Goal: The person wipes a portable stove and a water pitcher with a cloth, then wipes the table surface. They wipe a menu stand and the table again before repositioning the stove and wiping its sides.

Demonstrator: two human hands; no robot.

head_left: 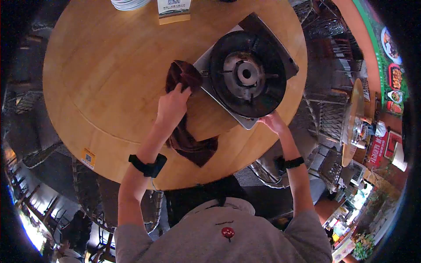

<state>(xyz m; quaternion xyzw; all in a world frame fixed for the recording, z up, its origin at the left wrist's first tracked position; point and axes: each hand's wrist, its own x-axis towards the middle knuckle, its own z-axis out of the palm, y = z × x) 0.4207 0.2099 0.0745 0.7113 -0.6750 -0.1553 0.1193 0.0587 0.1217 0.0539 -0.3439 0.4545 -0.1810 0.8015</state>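
The left hand (172, 107), at the middle of the frame, presses a dark brown cloth (186, 109) onto the round light wooden table (101, 79), fingers closed over its bunched upper end; the rest of the cloth trails toward the lower edge. The right hand (272, 122), right of centre, grips the near corner of the square metal gas stove with a black round burner (247, 72), which sits just beside the cloth in the upper middle.

A restaurant. A gas burner (247, 73) sits on the round tabletop (101, 74) between the hands. Food posters (392, 65) hang far right of them.
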